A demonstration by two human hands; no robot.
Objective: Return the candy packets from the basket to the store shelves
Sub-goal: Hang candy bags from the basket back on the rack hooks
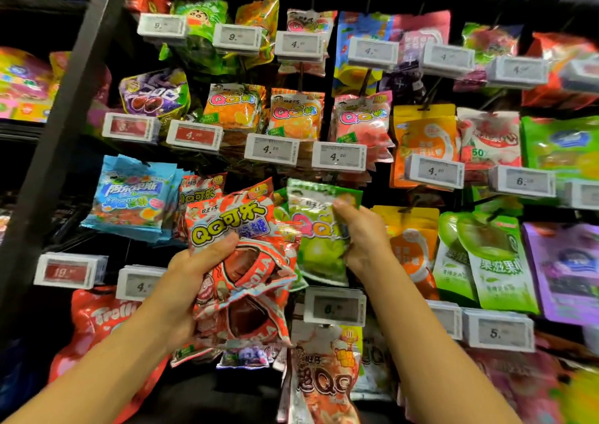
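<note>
My left hand (191, 274) grips a bunch of red cola candy packets (240, 261), crumpled together in front of the shelf's middle row. My right hand (363, 235) pinches the upper right edge of a green apple candy packet (319, 239), held up against the hanging display just right of the red bunch. More red cola packets (197, 193) hang on a peg behind and to the left. The basket is not in view.
Pegs of hanging candy fill the rack: orange packets (296, 114), pink ones (363, 122), blue ones (129, 196), green pouches (496, 261). Price tags (338, 156) jut out in front of each row. A dark upright post (64, 99) stands at the left.
</note>
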